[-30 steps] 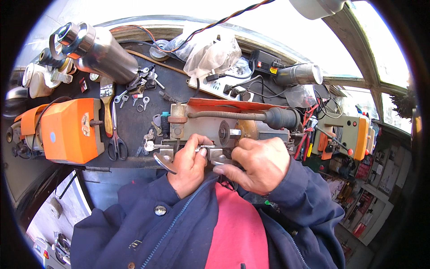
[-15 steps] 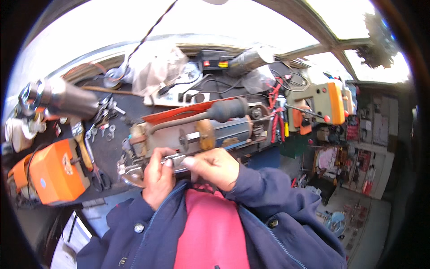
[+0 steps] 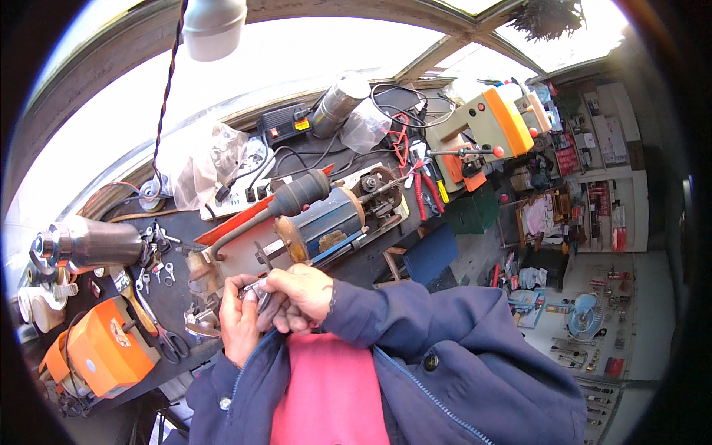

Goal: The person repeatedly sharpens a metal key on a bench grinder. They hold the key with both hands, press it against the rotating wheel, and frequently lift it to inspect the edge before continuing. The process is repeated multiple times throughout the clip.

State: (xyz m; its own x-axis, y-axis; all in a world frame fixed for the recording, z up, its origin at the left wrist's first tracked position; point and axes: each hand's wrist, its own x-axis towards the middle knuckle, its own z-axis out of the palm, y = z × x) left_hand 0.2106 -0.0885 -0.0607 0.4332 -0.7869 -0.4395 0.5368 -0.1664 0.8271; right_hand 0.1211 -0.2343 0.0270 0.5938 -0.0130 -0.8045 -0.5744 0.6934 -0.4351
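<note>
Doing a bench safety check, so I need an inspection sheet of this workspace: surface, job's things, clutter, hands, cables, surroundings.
Surface: dark bench, crowded, little bare space.
Job's things: small metal part held between both hands, in front of the grey machine with a black-knobbed lever.
Clutter: scissors, keys, orange box, steel cylinder, plastic bag, red pliers.
Hands: left hand and right hand both grip the part.
Cables: black leads tangled behind the machine; twisted lamp cord overhead.
Surroundings: window behind, shelves at right, small fan below.
</note>
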